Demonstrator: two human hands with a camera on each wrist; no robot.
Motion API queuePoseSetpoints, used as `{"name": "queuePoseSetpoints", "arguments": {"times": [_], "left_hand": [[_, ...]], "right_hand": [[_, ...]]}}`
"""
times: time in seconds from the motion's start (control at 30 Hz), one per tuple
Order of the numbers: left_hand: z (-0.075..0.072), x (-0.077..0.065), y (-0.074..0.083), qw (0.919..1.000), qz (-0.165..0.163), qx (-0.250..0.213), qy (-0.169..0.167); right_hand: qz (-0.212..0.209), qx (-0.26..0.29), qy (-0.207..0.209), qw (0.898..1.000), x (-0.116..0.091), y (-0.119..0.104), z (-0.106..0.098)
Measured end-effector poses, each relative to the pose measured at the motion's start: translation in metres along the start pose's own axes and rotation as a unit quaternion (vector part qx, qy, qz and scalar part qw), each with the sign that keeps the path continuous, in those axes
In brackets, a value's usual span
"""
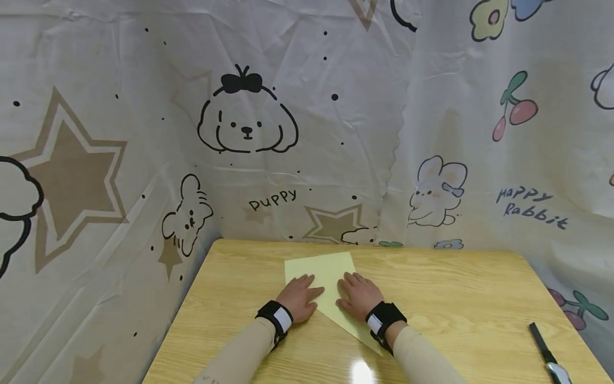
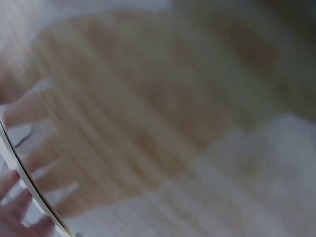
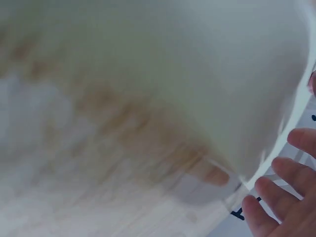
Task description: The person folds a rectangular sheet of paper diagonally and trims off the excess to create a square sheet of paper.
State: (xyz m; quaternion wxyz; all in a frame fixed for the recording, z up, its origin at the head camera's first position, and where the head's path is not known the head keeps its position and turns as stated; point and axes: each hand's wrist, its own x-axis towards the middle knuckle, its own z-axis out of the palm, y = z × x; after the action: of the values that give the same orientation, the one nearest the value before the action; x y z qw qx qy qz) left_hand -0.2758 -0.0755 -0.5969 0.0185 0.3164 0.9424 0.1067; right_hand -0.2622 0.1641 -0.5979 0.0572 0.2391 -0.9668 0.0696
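A pale yellow sheet of paper (image 1: 326, 266) lies on the wooden table, with a long slanting lower edge and a pointed corner near the right wrist. My left hand (image 1: 298, 298) rests flat at the paper's left side, fingers spread. On its right part lies my right hand (image 1: 360, 296), fingers extended and pressing on the sheet. In the right wrist view, fingertips (image 3: 279, 192) show at the right beside the pale paper (image 3: 237, 59). Fingers (image 2: 22, 205) appear at the lower left edge of the left wrist view; the rest there is blurred.
The wooden table (image 1: 455, 309) reaches back to a printed curtain (image 1: 336, 133). A slim black and silver object (image 1: 544, 346) lies near the table's right edge, partly cut off by the frame. Black straps (image 1: 275, 320) circle both wrists.
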Motion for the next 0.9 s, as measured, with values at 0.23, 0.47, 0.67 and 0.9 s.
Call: {"name": "queuePoseSetpoints", "arguments": {"times": [0.23,0.47,0.67,0.9], "left_hand": [[-0.003,0.006,-0.008,0.9998,0.019,-0.005,0.0],[0.009,0.007,-0.018,0.9985,-0.054,-0.002,0.0],[0.019,0.009,-0.024,0.9924,-0.122,-0.015,-0.011],[0.014,0.034,-0.018,0.9933,-0.114,0.016,-0.003]], "right_hand": [[0.021,0.027,-0.036,0.999,0.002,0.003,0.006],[0.022,0.024,-0.038,0.999,0.011,-0.002,0.018],[0.031,0.03,-0.039,0.998,0.019,0.001,0.02],[0.067,0.06,-0.068,0.994,0.023,0.017,-0.009]]}}
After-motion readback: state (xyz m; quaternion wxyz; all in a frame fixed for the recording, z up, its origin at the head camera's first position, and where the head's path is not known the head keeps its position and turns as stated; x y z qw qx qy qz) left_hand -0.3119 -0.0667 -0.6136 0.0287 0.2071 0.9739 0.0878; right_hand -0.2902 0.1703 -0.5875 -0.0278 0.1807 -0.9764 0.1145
